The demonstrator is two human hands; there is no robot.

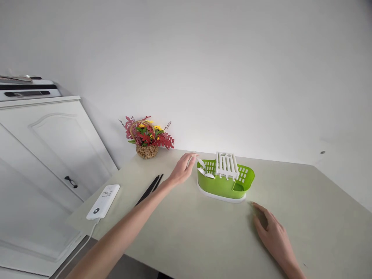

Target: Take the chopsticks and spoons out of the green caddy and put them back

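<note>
Head view, table (188, 232) against wall (232, 77), cabinet (55, 155) beside left edge, left hand (183, 169) at green rack (215, 186) near far edge, grip indeterminable, right hand (274, 234) spread apart.

Whether the left hand (183, 167) touches the spoon handle (202, 163) is too small to tell, its forearm (124, 228) hides the near ends of the black sticks (149, 188), the bottom edge crops the right wrist (291, 266), and print on the power bank (103, 202) is illegible.
</note>
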